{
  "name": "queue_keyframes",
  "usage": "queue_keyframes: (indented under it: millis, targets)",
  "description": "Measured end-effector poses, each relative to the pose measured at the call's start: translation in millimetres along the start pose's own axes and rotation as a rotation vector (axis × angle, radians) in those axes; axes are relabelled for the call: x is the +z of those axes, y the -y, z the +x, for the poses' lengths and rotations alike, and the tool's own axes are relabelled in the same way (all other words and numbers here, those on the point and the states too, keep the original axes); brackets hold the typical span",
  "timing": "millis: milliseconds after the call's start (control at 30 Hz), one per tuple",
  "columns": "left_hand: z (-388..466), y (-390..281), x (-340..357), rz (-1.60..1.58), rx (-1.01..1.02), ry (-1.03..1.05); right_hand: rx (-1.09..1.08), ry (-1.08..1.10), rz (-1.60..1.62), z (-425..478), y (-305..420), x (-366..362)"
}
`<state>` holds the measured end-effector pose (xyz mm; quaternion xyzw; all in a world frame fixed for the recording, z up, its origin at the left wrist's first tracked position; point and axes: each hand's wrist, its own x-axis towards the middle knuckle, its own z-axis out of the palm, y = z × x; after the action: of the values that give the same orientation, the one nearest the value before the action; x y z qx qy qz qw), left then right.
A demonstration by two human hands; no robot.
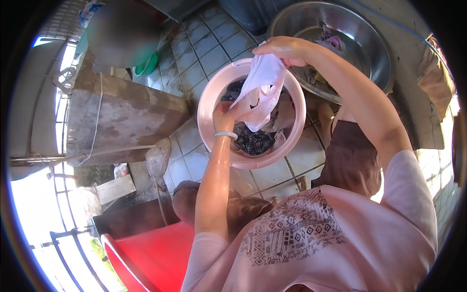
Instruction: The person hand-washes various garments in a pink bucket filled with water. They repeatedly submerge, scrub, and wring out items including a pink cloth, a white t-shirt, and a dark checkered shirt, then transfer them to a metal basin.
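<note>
A wet white cloth garment (268, 75) is stretched between my two hands above a pink plastic basin (251, 163). My right hand (286, 51) grips its upper end over the basin's far rim. Lower down, my left hand (225, 115), with a pale bangle (225, 135) at the wrist, holds the other end near the basin's left side. Inside the basin lie several dark and grey clothes, among them a black-and-white patterned cloth (254, 141). The garment hides part of the basin's contents.
A large metal basin (386, 47) at the upper right holds some pink and other cloth. Left stands a concrete block (127, 113) with a cord. A green plastic container (147, 65) is behind it; a red surface (157, 255) is lower left. The floor is tiled.
</note>
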<state>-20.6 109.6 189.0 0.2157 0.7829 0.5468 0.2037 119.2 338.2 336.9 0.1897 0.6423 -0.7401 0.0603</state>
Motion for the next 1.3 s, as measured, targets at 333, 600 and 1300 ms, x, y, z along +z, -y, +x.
queue_keyframes:
  millis: [333, 600, 1300]
  targets:
    - [24.4, -14.9, -55.2, -0.571, -0.413, 0.052, -0.148, 0.032, 0.324, 18.8, -12.6, -5.2]
    - [39.4, -18.7, -63.2, -0.523, -0.191, -0.050, -0.164, 0.217, 0.438, 18.8, -3.2, -3.6]
    - [75.4, -114.3, -82.6, -0.994, -0.040, 0.115, -0.235, -0.545, 0.358, 87.4, -0.7, -32.4]
